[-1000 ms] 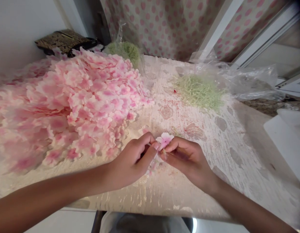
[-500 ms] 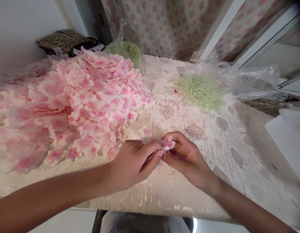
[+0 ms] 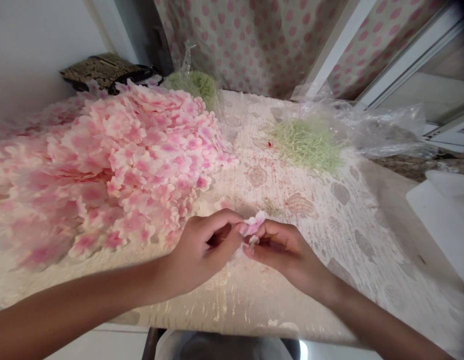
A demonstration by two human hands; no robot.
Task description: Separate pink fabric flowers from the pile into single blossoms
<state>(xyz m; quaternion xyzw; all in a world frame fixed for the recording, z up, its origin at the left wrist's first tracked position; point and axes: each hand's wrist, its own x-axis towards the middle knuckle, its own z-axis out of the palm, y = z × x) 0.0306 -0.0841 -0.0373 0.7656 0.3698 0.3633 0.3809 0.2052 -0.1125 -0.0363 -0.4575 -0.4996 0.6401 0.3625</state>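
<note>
Between my two hands, over the near middle of the table, is a small pink and white artificial flower (image 3: 255, 223). My left hand (image 3: 212, 245) pinches its left edge between thumb and forefinger. From the other side, the thumb and fingers of my right hand (image 3: 280, 247) close on the same flower, near its lower petals. Whether a stem sits inside the fingers is hidden. Just left of my hands spreads a big heap of matching pink artificial flowers (image 3: 141, 155), and one loose flower (image 3: 224, 202) lies behind my left hand.
A pile of thin pale green stems (image 3: 309, 142) lies at the back right beside clear plastic bags (image 3: 385, 127). More green stuff in a bag (image 3: 201, 87) stands behind the heap, near a snakeskin-patterned bag (image 3: 104, 67). A white container (image 3: 442, 215) is at the right edge.
The flower has tilted and shifted slightly left and up between my fingers. My left fingertips now hold its upper left edge, and the right fingers have moved lower around it.
</note>
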